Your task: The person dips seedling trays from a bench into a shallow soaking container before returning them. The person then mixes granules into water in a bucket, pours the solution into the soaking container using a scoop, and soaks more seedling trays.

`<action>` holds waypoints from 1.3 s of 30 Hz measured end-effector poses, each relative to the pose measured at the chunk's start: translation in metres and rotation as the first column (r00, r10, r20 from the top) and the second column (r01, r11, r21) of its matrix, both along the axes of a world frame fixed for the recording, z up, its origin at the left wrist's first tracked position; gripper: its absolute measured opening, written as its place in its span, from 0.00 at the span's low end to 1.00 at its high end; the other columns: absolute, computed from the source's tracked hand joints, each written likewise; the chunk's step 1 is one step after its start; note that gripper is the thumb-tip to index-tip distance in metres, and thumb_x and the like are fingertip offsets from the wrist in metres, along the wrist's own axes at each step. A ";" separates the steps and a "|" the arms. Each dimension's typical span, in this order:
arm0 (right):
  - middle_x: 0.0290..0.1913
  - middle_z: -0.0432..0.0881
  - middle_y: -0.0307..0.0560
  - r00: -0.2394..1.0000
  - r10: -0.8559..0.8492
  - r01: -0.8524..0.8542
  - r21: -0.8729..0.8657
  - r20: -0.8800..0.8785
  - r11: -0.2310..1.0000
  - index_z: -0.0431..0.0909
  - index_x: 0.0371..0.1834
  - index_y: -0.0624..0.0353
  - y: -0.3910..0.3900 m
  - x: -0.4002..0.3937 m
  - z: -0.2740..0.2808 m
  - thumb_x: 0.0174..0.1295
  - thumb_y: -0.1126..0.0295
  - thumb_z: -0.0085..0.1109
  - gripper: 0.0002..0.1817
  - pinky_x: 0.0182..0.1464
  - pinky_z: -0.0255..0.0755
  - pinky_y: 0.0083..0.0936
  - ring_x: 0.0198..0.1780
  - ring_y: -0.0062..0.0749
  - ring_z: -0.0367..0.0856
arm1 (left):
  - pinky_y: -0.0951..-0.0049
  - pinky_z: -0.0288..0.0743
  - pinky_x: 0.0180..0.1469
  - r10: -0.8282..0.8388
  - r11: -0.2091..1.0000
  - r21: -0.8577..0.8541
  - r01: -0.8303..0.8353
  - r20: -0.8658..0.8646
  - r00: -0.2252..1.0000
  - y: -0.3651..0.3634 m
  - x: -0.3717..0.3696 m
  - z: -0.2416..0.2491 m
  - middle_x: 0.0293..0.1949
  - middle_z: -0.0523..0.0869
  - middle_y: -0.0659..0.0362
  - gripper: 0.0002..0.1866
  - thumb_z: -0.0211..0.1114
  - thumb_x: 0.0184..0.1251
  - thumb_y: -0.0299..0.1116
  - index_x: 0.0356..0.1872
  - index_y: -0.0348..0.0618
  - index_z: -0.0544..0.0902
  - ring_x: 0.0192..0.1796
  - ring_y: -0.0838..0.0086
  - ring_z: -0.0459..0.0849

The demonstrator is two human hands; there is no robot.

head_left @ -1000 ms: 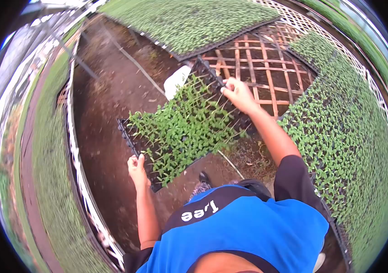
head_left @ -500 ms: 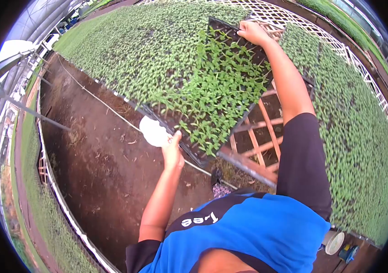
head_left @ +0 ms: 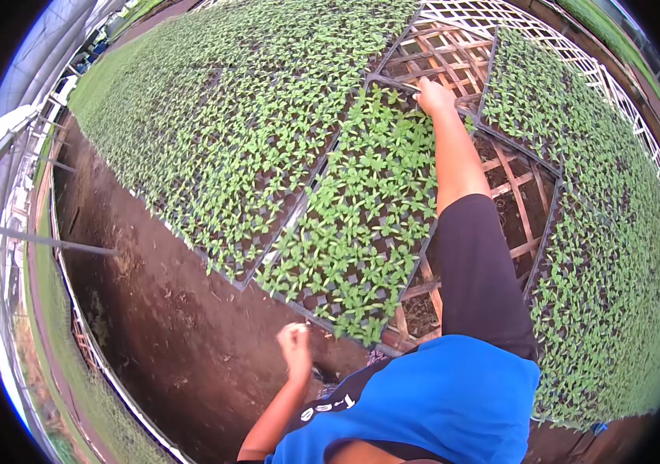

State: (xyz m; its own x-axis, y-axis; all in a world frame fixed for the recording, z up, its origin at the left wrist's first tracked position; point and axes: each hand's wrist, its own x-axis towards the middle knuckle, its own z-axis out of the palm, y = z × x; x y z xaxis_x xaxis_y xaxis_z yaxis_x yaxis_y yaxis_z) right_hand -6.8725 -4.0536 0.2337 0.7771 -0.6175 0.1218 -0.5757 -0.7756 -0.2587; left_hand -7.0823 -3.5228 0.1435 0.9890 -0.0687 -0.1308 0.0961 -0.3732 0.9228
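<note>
A black seedling tray (head_left: 361, 209) full of green seedlings lies on the slatted bench, slightly askew beside the neighbouring trays. At its far right corner, my right hand (head_left: 434, 97) grips the rim with curled fingers. My left hand (head_left: 295, 348) is off the tray, just short of its near edge and over the soil path. Its fingers are curled in and somewhat blurred, with nothing visible in them.
Many seedling trays (head_left: 214, 131) spread over the bench to the left, and more trays (head_left: 608, 255) stand on the right. Wooden lattice (head_left: 512, 185) shows between them. A dirt path (head_left: 167, 309) runs along the bench's left side.
The tray has come down from a tilted, raised position to lie on the bench. My left hand has let go of its near edge and drawn back; my right hand still holds the far end.
</note>
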 end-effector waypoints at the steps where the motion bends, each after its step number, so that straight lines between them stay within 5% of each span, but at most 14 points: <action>1: 0.44 0.75 0.54 1.000 -0.021 0.021 0.007 0.013 1.000 0.69 0.45 0.53 -0.010 0.006 -0.016 0.52 0.61 0.53 0.17 0.47 0.67 0.39 0.48 0.44 0.74 | 0.71 0.63 0.49 0.050 0.999 -0.003 -0.050 0.174 0.983 0.001 0.009 0.019 0.41 0.68 0.56 0.05 0.56 0.57 0.30 0.32 0.40 0.72 0.44 0.70 0.68; 3: 0.47 0.74 0.55 0.999 -0.042 0.042 0.024 0.032 0.999 0.69 0.48 0.51 -0.028 0.019 -0.041 0.54 0.62 0.50 0.17 0.48 0.66 0.40 0.49 0.44 0.73 | 0.71 0.63 0.48 -0.099 0.990 0.136 0.045 0.426 0.899 -0.002 0.054 0.052 0.41 0.71 0.54 0.06 0.53 0.59 0.27 0.36 0.39 0.72 0.44 0.69 0.69; 4: 0.47 0.74 0.55 0.994 -0.046 0.046 0.002 -0.100 0.999 0.69 0.50 0.51 -0.033 0.023 -0.044 0.55 0.64 0.45 0.18 0.48 0.66 0.40 0.49 0.45 0.73 | 0.72 0.63 0.48 -0.127 0.987 0.140 0.076 0.412 0.902 -0.010 0.079 0.062 0.40 0.72 0.54 0.06 0.53 0.59 0.27 0.36 0.38 0.72 0.43 0.69 0.70; 6: 0.47 0.75 0.53 0.999 -0.049 0.049 0.068 -0.005 0.997 0.69 0.50 0.51 -0.027 0.014 -0.037 0.54 0.65 0.44 0.18 0.51 0.63 0.40 0.49 0.43 0.73 | 0.72 0.66 0.45 -0.251 0.964 0.192 0.185 0.414 0.875 -0.050 0.128 0.093 0.36 0.75 0.54 0.07 0.54 0.59 0.29 0.35 0.37 0.74 0.39 0.69 0.73; 11: 0.43 0.77 0.52 0.763 0.063 -0.244 0.196 0.643 0.950 0.72 0.45 0.62 0.022 -0.049 -0.010 0.55 0.63 0.51 0.18 0.48 0.66 0.28 0.47 0.39 0.76 | 0.72 0.65 0.49 -0.505 0.843 0.240 0.481 0.046 0.862 -0.141 0.229 0.079 0.42 0.78 0.52 0.27 0.47 0.61 0.52 0.45 0.35 0.74 0.45 0.67 0.76; 14: 0.43 0.76 0.51 0.706 -0.042 -0.263 0.317 0.707 0.911 0.71 0.45 0.64 0.071 -0.131 -0.018 0.58 0.65 0.49 0.16 0.49 0.65 0.25 0.45 0.35 0.75 | 0.67 0.59 0.56 -0.525 0.774 0.306 0.555 -0.181 0.832 -0.170 0.259 0.056 0.51 0.73 0.46 0.38 0.40 0.57 0.63 0.51 0.35 0.71 0.55 0.61 0.71; 19: 0.39 0.76 0.48 0.829 -0.351 0.095 0.509 0.435 0.855 0.70 0.44 0.61 0.133 -0.241 -0.092 0.56 0.66 0.52 0.15 0.45 0.67 0.26 0.40 0.32 0.75 | 0.65 0.54 0.60 -0.483 0.816 0.240 0.526 -0.217 0.848 -0.181 0.273 0.011 0.55 0.69 0.45 0.43 0.36 0.54 0.68 0.55 0.37 0.66 0.59 0.59 0.65; 21: 0.36 0.76 0.46 0.880 -0.414 0.132 0.719 0.232 0.682 0.68 0.47 0.60 0.147 -0.256 -0.133 0.55 0.65 0.52 0.17 0.43 0.68 0.24 0.39 0.29 0.75 | 0.65 0.54 0.60 -0.528 0.785 0.247 0.568 -0.211 0.822 -0.181 0.275 0.011 0.55 0.68 0.45 0.43 0.36 0.54 0.68 0.55 0.37 0.67 0.59 0.59 0.65; 23: 0.36 0.76 0.42 0.882 -0.398 0.048 0.793 0.251 0.607 0.68 0.49 0.58 0.167 -0.251 -0.157 0.55 0.66 0.51 0.18 0.40 0.68 0.23 0.37 0.25 0.74 | 0.66 0.54 0.60 -0.573 0.728 0.285 0.623 -0.246 0.782 -0.181 0.264 0.032 0.56 0.67 0.45 0.45 0.35 0.53 0.69 0.56 0.35 0.65 0.60 0.60 0.64; 25: 0.34 0.76 0.38 0.763 -0.636 0.090 0.956 0.113 0.279 0.69 0.49 0.56 0.201 -0.234 -0.096 0.55 0.67 0.50 0.17 0.35 0.68 0.20 0.34 0.21 0.74 | 0.66 0.52 0.61 -0.625 0.698 0.221 0.681 -0.277 0.730 -0.185 0.269 0.018 0.57 0.66 0.44 0.46 0.35 0.53 0.69 0.57 0.34 0.63 0.61 0.59 0.63; 30: 0.30 0.76 0.35 0.610 -0.790 -0.033 0.998 0.065 0.056 0.72 0.45 0.60 0.200 -0.215 -0.099 0.56 0.73 0.47 0.12 0.25 0.66 0.19 0.30 0.17 0.73 | 0.62 0.50 0.62 -0.503 0.649 0.488 0.584 -0.300 0.810 -0.199 0.260 0.011 0.58 0.65 0.44 0.46 0.30 0.49 0.73 0.62 0.49 0.57 0.62 0.54 0.60; 34: 0.27 0.75 0.36 0.513 -0.842 0.072 0.969 0.166 0.235 0.74 0.34 0.62 0.190 -0.208 -0.133 0.54 0.72 0.53 0.06 0.30 0.64 0.19 0.26 0.18 0.70 | 0.64 0.60 0.53 -0.454 0.829 0.223 0.512 -0.266 0.851 -0.196 0.277 0.016 0.45 0.75 0.48 0.39 0.34 0.53 0.70 0.51 0.44 0.64 0.49 0.58 0.72; 35: 0.27 0.74 0.36 0.518 -0.832 0.111 0.949 0.200 0.297 0.74 0.32 0.62 0.190 -0.207 -0.129 0.53 0.72 0.54 0.06 0.30 0.63 0.19 0.26 0.18 0.69 | 0.67 0.63 0.50 -0.420 0.868 0.175 0.464 -0.237 0.876 -0.195 0.285 0.005 0.42 0.76 0.50 0.32 0.44 0.56 0.62 0.48 0.42 0.67 0.46 0.63 0.74; 39: 0.25 0.73 0.36 0.540 -0.771 0.150 0.863 0.338 0.483 0.73 0.28 0.62 0.192 -0.196 -0.116 0.51 0.71 0.57 0.07 0.30 0.62 0.18 0.27 0.17 0.67 | 0.73 0.68 0.36 -0.579 0.800 0.080 0.595 -0.156 0.800 -0.192 0.284 0.006 0.30 0.79 0.58 0.16 0.62 0.52 0.41 0.33 0.38 0.74 0.31 0.74 0.75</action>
State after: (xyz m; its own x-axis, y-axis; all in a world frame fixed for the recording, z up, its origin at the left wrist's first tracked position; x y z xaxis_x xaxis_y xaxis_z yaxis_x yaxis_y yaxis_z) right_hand -7.0688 -3.8613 0.1180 0.2264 -0.9480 -0.2239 -0.2127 0.1762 -0.9611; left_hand -6.7981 -3.7144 0.1494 0.7402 -0.6073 -0.2886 -0.0728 -0.4991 0.8635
